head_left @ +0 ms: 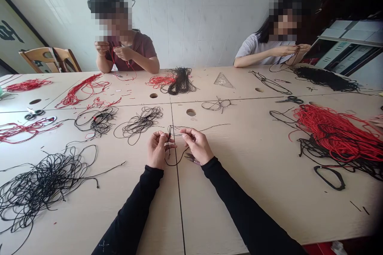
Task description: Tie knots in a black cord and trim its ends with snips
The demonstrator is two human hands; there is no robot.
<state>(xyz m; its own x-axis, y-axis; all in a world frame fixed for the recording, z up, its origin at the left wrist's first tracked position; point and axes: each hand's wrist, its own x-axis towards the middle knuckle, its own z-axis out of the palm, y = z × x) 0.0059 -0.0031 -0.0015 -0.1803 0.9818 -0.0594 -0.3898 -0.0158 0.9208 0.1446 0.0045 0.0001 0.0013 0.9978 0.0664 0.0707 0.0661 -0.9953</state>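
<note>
My left hand (pixel 158 150) and my right hand (pixel 196 145) hover close together above the pale wooden table (pixel 191 207), both in black sleeves. Thumb and fingers of my left hand pinch a thin black cord (pixel 168 143), which hangs down in a loose loop. My right hand pinches the same cord or a strand close to it; the fingertips hide the exact join. A small pair of metal snips (pixel 191 159) lies on the table just under my right wrist, not held.
Two seated people (pixel 125 48) work cords across the table. Tangled heaps of black cord (pixel 38 191) and red cord (pixel 338 131) lie left and right. Scissors (pixel 34 114) and a triangular ruler (pixel 224 81) rest on the tabletop, which has round holes (pixel 190 112).
</note>
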